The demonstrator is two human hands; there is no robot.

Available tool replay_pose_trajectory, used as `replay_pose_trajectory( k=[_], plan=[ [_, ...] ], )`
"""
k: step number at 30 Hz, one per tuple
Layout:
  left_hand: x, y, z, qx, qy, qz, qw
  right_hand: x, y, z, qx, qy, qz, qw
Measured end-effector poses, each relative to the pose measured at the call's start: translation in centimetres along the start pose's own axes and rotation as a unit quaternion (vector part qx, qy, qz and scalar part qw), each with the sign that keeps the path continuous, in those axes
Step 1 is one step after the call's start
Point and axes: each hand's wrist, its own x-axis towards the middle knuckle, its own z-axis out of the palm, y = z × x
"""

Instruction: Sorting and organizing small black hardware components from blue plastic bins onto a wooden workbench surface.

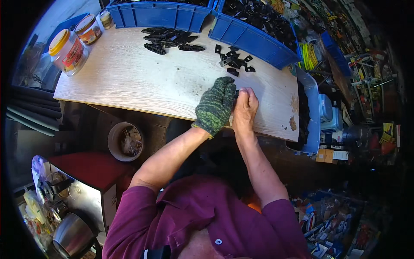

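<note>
Hands [216, 103] close together above the front edge of a pale wood-grain table [129, 75], we appear in the head view bent over small black parts. Our left hand [214, 107], in a speckled green-and-black knit glove, has its fingers curled inward; whether it grips anything, we cannot tell. Our right hand [246, 107], bare, is closed just beside it, thumb uppermost, on a dark piece [236, 93] that shows only as a sliver between the two; its full shape is hidden from us.

Beyond our hands on the table lies a loose cluster of small black pieces [233, 61], and farther to the left a heap of long black parts [170, 39]. Behind them stand two blue bins, the left bin [151, 18] and the right bin [254, 42], both filled with dark parts. A clear jar with a yellow lid [73, 55] stands at the table's left end, near a smaller tub [89, 31]. Below the table's front edge, to our left, we see a round bucket [113, 142] with scraps inside, and a red-topped cabinet [86, 168]. We wear a purple shirt [185, 203].
</note>
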Motion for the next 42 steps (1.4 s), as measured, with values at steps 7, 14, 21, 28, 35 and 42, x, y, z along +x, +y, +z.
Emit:
replay_pose_trajectory(
  k=[7, 14, 21, 28, 35, 42],
  plan=[
    [-0.3, 0.4, -0.4, 0.012, -0.029, -0.025, 0.999, 0.1, -0.1, -0.3, 0.024, 0.0, -0.037, 0.999],
    [2.3, -0.5, -3.7, 0.106, -0.023, 0.058, 0.992, -0.6, -2.0, -1.0, 0.192, -0.06, 0.152, 0.968],
    [10.1, -8.7, -9.1, 0.454, 0.107, 0.079, 0.881, 7.2, -2.1, -9.8, 0.172, 0.176, 0.145, 0.958],
    [7.9, -3.8, -9.0, 0.408, -0.062, 0.035, 0.91, 9.4, -0.8, -12.7, 0.049, 0.236, 0.158, 0.958],
    [6.5, -5.0, -8.5, 0.353, -0.034, 0.113, 0.928, 10.1, -1.3, -5.5, -0.097, -0.014, 0.179, 0.979],
    [7.2, -4.8, -7.9, 0.4, -0.026, 0.088, 0.912, 12.2, -0.3, -4.1, -0.298, -0.051, 0.098, 0.948]
  ],
)
